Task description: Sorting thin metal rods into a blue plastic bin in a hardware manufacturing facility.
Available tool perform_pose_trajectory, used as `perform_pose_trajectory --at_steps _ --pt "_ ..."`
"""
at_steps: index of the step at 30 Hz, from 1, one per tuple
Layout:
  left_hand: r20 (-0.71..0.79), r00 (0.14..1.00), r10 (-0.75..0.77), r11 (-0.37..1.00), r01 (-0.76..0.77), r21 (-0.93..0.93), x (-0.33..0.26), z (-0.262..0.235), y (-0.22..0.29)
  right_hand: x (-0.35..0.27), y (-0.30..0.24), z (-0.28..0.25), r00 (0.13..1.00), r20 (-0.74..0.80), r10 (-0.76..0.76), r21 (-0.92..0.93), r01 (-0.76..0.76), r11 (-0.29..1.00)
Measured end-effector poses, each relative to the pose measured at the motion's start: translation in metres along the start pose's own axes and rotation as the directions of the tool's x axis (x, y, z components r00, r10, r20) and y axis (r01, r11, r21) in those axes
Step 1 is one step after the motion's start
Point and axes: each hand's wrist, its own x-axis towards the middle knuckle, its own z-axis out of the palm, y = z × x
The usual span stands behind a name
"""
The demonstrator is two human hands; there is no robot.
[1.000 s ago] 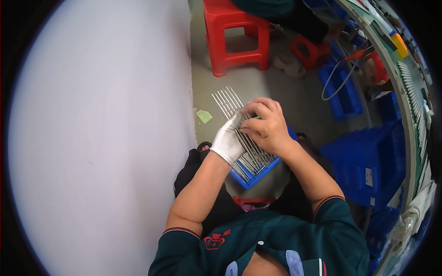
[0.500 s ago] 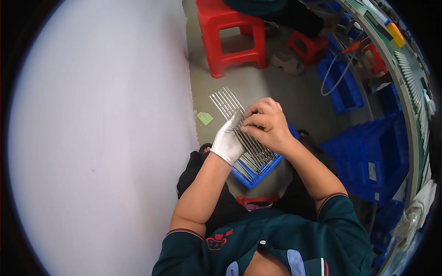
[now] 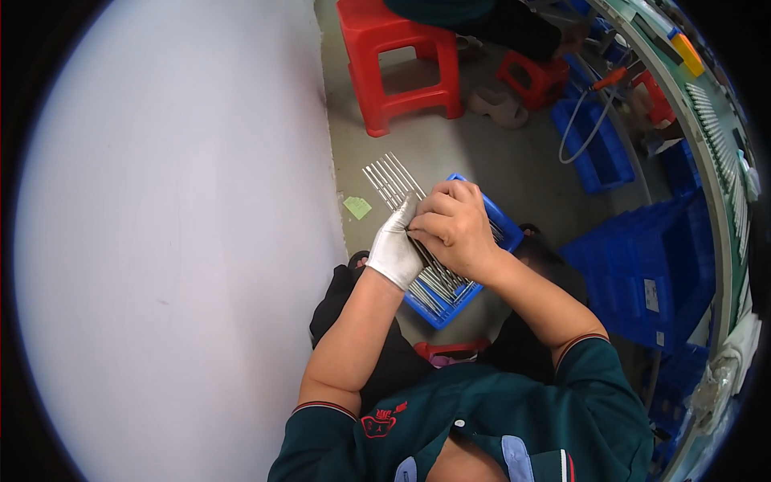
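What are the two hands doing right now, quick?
Left hand, in a white glove: closed around a fan of thin metal rods.
Right hand, bare: fingers curled shut, pinching the same rods above the blue bin.

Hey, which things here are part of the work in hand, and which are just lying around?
In use:
left hand, gloved
right hand
metal rods fanned between both hands
blue tray of rods underneath

Lying about:
red stool
green paper scrap
sandals
stacked blue crates

I see grey floor (image 3: 450, 161) carrying red stool (image 3: 399, 60), smaller red stool (image 3: 544, 76), green scrap (image 3: 357, 208), blue bins (image 3: 634, 273).
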Motion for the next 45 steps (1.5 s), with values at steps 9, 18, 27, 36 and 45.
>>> perform_pose_trajectory --at_steps 9,18,27,36,45 --pt "-0.271 0.957 0.102 0.988 -0.067 0.136 0.002 0.03 -0.003 0.009 0.02 -0.032 0.986 0.015 0.164 0.132 -0.165 0.978" --pt "-0.45 0.858 0.248 0.967 -0.189 0.173 0.007 0.032 0.009 -0.003 0.025 -0.038 0.964 0.155 0.218 0.123 -0.238 0.963" --pt "-0.486 0.833 0.265 0.961 -0.188 0.202 0.009 0.032 0.006 -0.002 0.025 -0.029 0.992 0.083 0.097 0.046 -0.101 0.994" --pt "-0.512 0.785 0.349 0.925 -0.2 0.323 0.01 0.021 0.003 0.001 0.012 -0.022 0.982 0.16 -0.099 -0.184 0.128 0.975" --pt "-0.509 0.797 0.324 0.936 -0.193 0.295 0.01 0.018 0.002 0.0 0.01 -0.021 0.969 0.226 -0.105 -0.227 0.157 0.961"
